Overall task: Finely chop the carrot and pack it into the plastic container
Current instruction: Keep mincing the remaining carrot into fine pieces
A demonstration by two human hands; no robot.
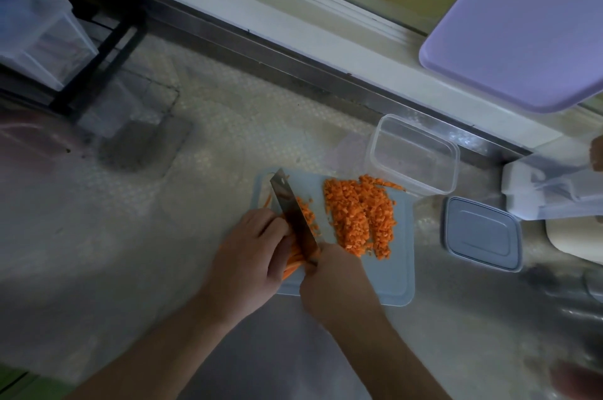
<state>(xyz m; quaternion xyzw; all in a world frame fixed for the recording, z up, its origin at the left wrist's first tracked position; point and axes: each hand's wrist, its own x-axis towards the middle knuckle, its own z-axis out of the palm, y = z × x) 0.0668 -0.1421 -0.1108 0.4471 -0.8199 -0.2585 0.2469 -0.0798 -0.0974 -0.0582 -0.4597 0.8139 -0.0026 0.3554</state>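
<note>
On a pale blue cutting board (391, 279) lies a pile of finely diced carrot (359, 216). My left hand (251, 249) presses curled fingers on a bundle of carrot strips (292, 264) at the board's left side. My right hand (336, 282) grips the handle of a knife (293, 213), whose blade stands against the left hand's knuckles, cutting the strips. A few fresh dice (308, 215) lie just right of the blade. The clear plastic container (414, 154) stands empty behind the board's right corner. Its grey lid (481, 233) lies flat to the right of the board.
A purple board or tray (522, 24) leans at the upper right over the window ledge. White and clear boxes (554, 190) stand at the far right. A dark rack with clear bins (42, 30) fills the upper left. The counter is patterned steel.
</note>
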